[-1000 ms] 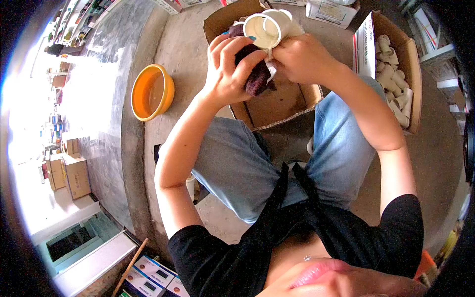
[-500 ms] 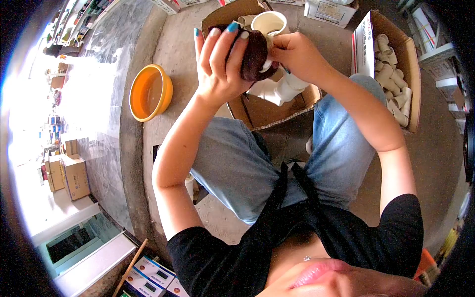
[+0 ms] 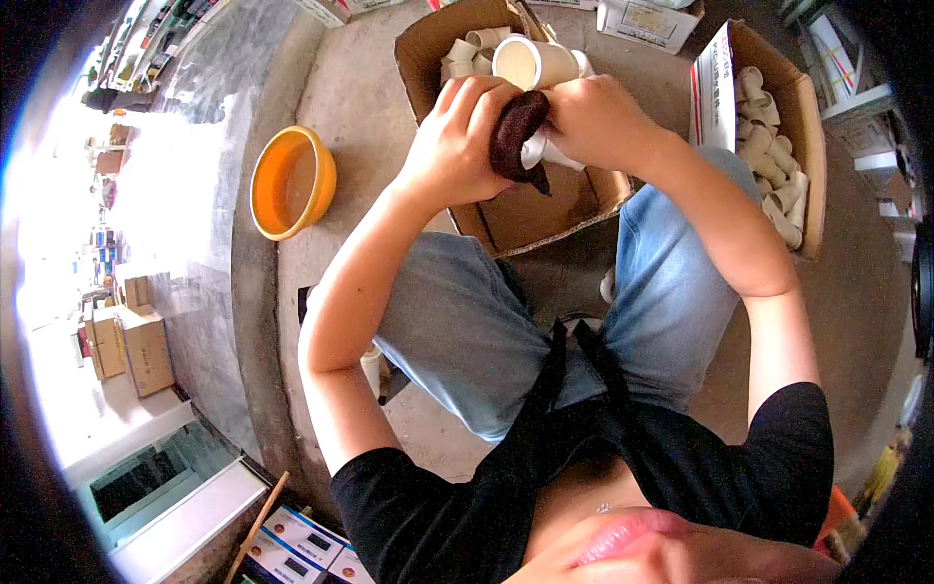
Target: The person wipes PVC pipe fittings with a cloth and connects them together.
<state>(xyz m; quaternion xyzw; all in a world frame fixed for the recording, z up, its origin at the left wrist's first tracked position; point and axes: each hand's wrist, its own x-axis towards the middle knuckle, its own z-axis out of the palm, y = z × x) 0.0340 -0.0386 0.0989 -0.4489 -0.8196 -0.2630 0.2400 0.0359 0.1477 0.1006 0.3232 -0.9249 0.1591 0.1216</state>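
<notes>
My left hand (image 3: pixel 462 146) is closed round a dark brown cloth (image 3: pixel 519 128), which bulges out beside its thumb. Pressed close to it, my right hand (image 3: pixel 595 122) is closed on a white pipe fitting (image 3: pixel 548 151), partly hidden by the fingers and cloth. Just above both hands, a wide white fitting (image 3: pixel 533 64) has its round opening facing up and left; whether a hand touches it cannot be made out. Beneath the hands stands an open cardboard box (image 3: pixel 555 219), with several white fittings (image 3: pixel 470 58) at its far left.
An orange basin (image 3: pixel 294 183) sits on the floor to the left. At the right, another cardboard box (image 3: pixel 812 146) holds several cream pipe fittings (image 3: pixel 769 161). A white carton (image 3: pixel 647 24) stands at the back. My knees flank the near side of the middle box.
The white fittings at my hands have shifted and turned. My left fingers, spread over the cloth half a second ago, are now curled round it, and the cloth has changed shape.
</notes>
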